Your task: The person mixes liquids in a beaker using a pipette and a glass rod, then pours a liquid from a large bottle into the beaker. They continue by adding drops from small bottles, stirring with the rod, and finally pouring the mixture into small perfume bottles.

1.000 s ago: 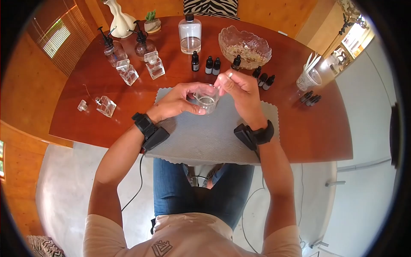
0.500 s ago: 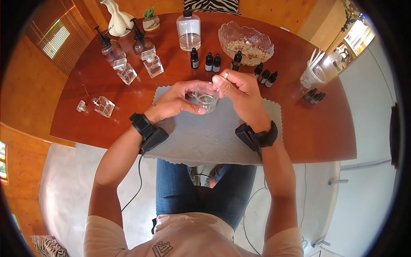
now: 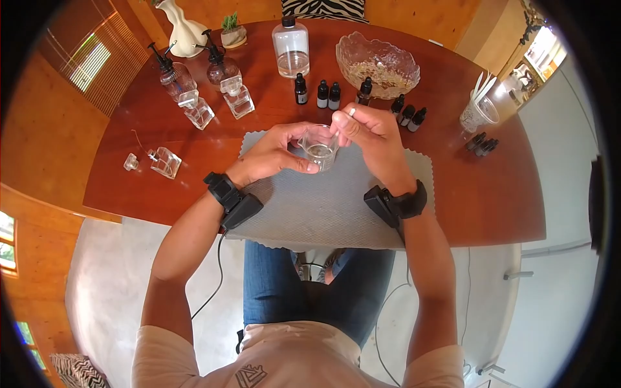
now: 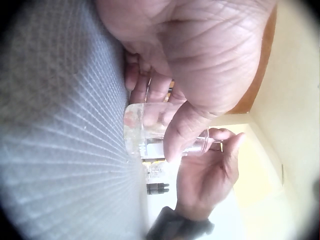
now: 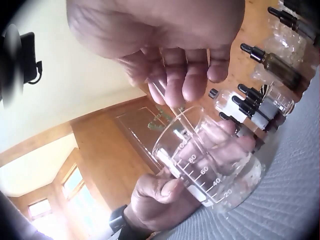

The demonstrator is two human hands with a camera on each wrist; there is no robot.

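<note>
My left hand (image 3: 275, 155) grips a small clear glass beaker (image 3: 319, 154), thumb on the near side and fingers round the back. White marks run up the beaker's wall, and a shallow layer of clear liquid lies at its bottom. The beaker sits on a grey textured mat (image 3: 310, 213), upright in the head view. Above its rim, my right hand (image 3: 376, 139) pinches a thin pale stirring rod (image 5: 189, 125) between thumb and fingers. The rod slants down into the beaker; its white upper end shows over the fingers in the head view.
Several black-capped dropper bottles (image 3: 301, 90) stand beyond my hands. Behind them are a large clear bottle (image 3: 291, 52) and a glass bowl (image 3: 378, 64). Square glass bottles (image 3: 239, 103) and an uncapped one (image 3: 166, 163) are at left; a cup of white sticks (image 3: 475, 119) is at right.
The head view has shifted slightly, moving the whole scene in frame. Both hands keep their holds on the beaker and the rod, with only small movement at the right fingers.
</note>
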